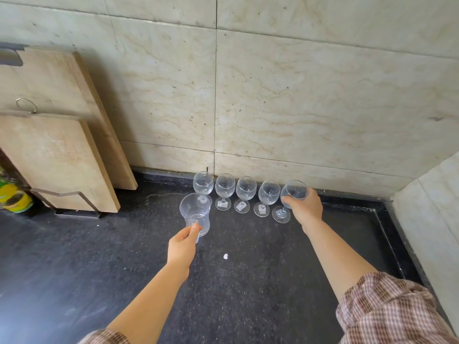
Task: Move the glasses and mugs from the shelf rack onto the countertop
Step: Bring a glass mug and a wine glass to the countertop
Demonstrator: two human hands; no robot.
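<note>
Head view shows your right hand point(306, 207) wrapped round the bowl of a wine glass point(294, 192). Its foot is at the desk point(248, 281), ending the row of stemmed glasses point(246, 188) just left of that hand, probably so the line runs neatly along the wall point(298, 108). Your left hand point(182, 247) pinches a tumbler point(196, 214) low down, just beyond its fingertips and in front of the row.

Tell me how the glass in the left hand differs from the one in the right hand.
The tumbler in the left hand has no stem; the wine glass in the right hand has a round bowl, stem and foot. The tumbler is held near its base, the wine glass round its bowl. Both are clear and empty.
</note>
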